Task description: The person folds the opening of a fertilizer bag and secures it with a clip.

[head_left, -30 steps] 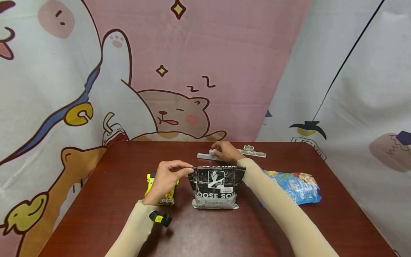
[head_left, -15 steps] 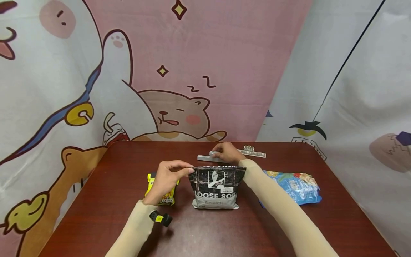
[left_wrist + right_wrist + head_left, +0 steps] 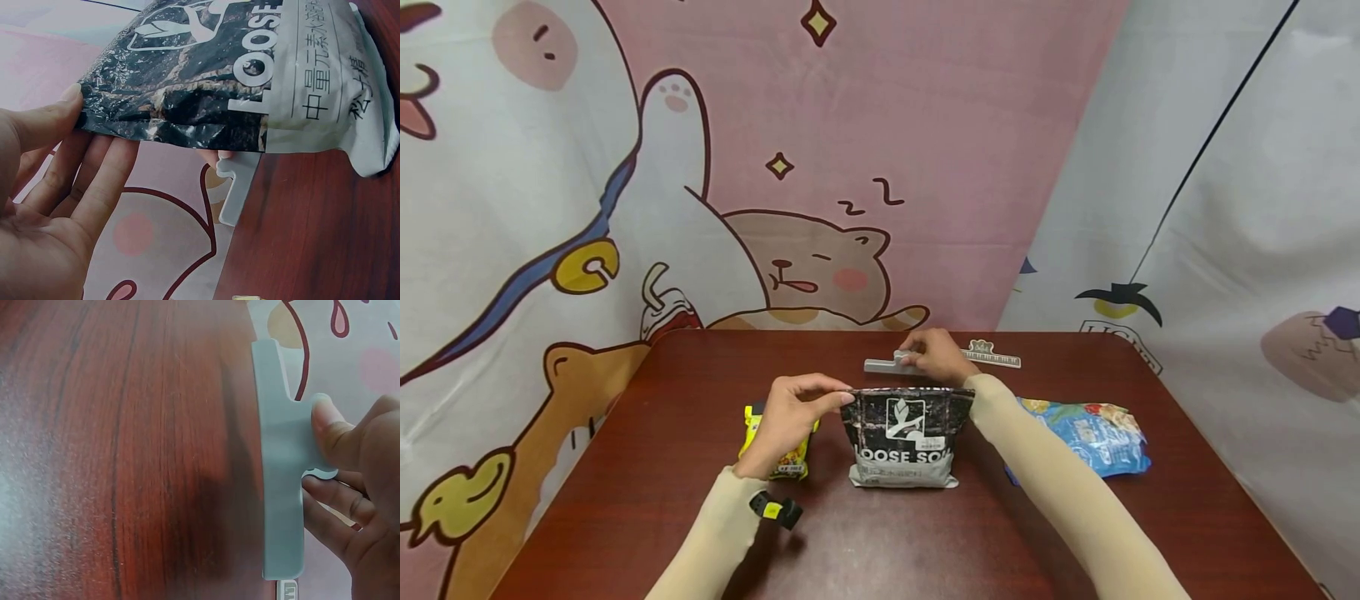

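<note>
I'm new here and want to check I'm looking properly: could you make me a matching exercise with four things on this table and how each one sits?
Things
1. Black-and-white bag
2. Grey clip
3. Yellow packet
4. Blue packet

Places and states
A. Partly hidden by the left hand in the head view
B. Upright, one top corner pinched by the left hand
C. Partly hidden by the right sleeve in the head view
D. Held in the fingers of the right hand

Pairs: 1-B, 2-D, 3-A, 4-C

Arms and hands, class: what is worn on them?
The left sleeve and right sleeve are long, plain and cream. A black band with a yellow patch shows on the left one. The left hand and right hand show no gloves.
</note>
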`<state>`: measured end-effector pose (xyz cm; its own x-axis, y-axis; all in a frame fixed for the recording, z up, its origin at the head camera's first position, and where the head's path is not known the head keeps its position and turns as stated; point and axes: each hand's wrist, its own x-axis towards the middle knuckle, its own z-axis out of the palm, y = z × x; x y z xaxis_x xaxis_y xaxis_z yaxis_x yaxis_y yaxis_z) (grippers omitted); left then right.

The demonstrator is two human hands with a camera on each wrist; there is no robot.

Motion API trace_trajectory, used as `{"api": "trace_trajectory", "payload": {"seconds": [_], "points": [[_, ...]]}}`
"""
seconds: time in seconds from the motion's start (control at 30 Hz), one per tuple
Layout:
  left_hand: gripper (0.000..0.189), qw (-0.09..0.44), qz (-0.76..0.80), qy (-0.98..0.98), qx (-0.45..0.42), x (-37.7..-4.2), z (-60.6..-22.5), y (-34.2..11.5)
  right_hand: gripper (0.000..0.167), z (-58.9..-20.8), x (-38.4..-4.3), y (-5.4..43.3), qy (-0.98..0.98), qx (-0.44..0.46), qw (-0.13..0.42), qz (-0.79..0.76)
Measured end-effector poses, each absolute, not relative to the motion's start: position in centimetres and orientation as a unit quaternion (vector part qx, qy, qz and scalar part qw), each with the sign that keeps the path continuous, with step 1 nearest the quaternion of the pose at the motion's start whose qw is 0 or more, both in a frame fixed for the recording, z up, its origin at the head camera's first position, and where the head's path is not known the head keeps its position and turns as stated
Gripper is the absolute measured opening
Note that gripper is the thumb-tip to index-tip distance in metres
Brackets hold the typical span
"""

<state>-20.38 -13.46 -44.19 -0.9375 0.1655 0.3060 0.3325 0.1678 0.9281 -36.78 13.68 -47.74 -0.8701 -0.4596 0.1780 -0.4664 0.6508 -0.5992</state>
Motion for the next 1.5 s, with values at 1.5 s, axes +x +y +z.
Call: {"api": "trace_trajectory", "payload": {"seconds": [1.5], "points": [[0.011, 0.063, -0.625, -0.761, -0.165, -20.4, -44.2, -13.5, 0.008, -45.7, -33.4, 19.5, -0.907, 0.138, 0.084, 0.389]]}}
